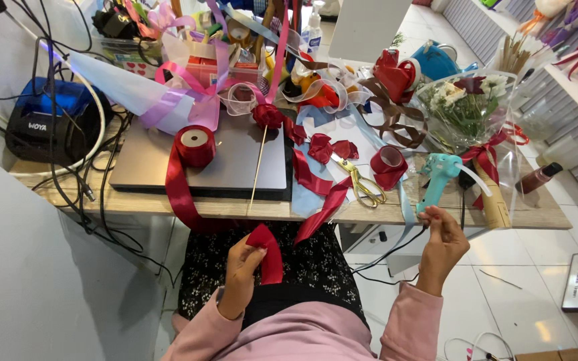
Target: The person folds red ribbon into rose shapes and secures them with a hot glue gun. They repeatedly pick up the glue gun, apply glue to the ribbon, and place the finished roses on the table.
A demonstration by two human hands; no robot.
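Red ribbon piece [267, 253] pinched in left hand [242, 267] fingers, right hand [444, 241] fingers pinching thin black cord [396, 246] near teal glue gun [438, 175], far clear bin [128, 50] crammed with ribbons on surface [135, 200]

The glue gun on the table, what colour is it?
The glue gun is light turquoise blue, seen in the head view.

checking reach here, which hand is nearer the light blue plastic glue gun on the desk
Right. The right hand is just below the light blue plastic glue gun; the left hand is far off to its left, holding a folded red ribbon piece.
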